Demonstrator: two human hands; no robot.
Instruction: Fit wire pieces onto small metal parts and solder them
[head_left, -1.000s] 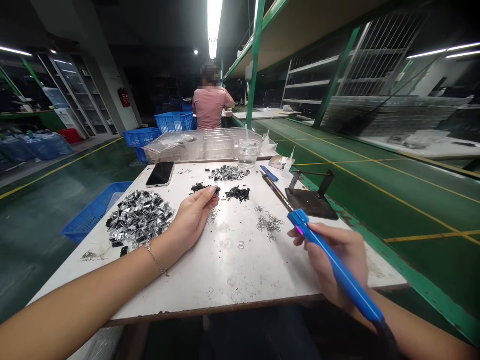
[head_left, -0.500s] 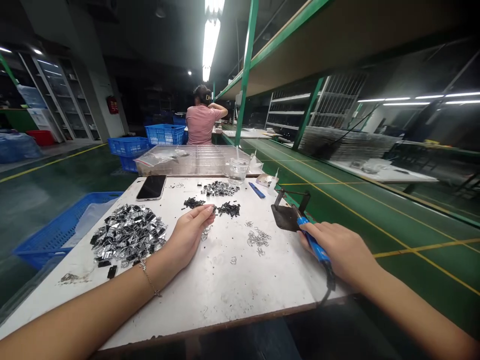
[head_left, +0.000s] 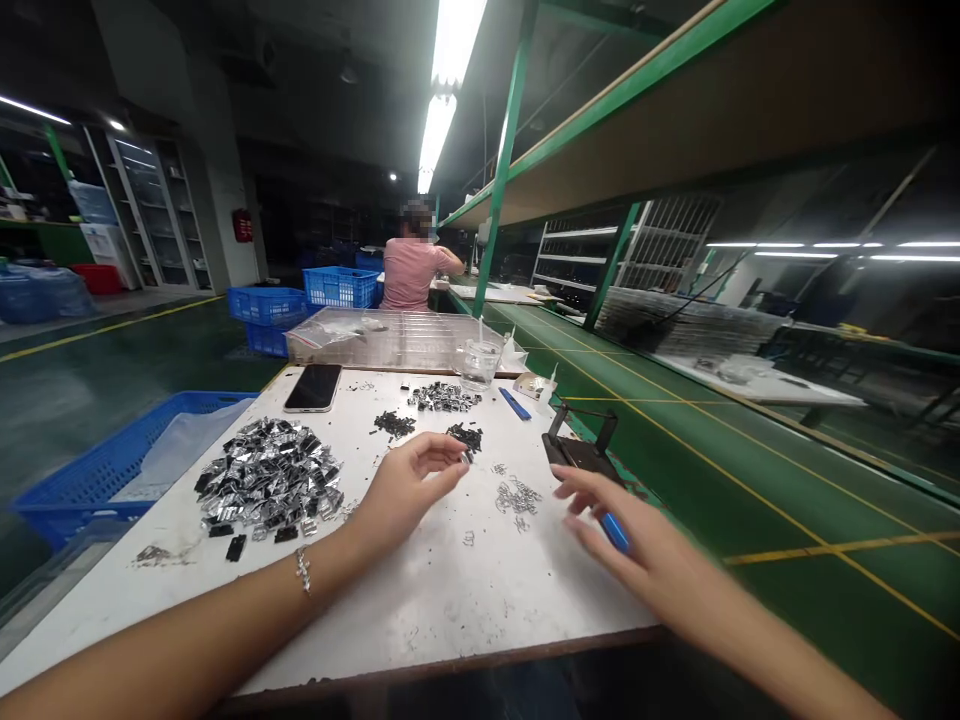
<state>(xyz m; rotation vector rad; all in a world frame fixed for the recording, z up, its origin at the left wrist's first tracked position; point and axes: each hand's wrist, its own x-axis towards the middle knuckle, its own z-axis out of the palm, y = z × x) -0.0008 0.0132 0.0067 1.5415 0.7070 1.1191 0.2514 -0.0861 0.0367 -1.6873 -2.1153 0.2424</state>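
My left hand (head_left: pixel 411 492) is over the middle of the white table, its thumb and fingers curled round a small silvery part (head_left: pixel 466 457), mostly hidden at the fingertips. Just beyond lies a pile of small black pieces (head_left: pixel 465 436). My right hand (head_left: pixel 626 530) is open, fingers spread, above the blue-handled soldering iron (head_left: pixel 616 533). Most of the iron is hidden behind that hand, near its black metal stand (head_left: pixel 581 455). Between my hands lie small bent metal pins (head_left: pixel 517 497). A big heap of black and silver parts (head_left: pixel 270 475) is on the left.
A phone (head_left: pixel 313 388), a blue stick-like tool (head_left: pixel 514 404) and a clear cup (head_left: pixel 478 364) are toward the far side. Behind them stands a clear plastic tray (head_left: pixel 405 340). A blue crate (head_left: pixel 67 490) is at the left; a person in pink (head_left: pixel 409 272) sits ahead.
My right hand has let go of the soldering iron and spread its fingers. My left hand has moved right and slightly nearer. The view has tilted up a little.
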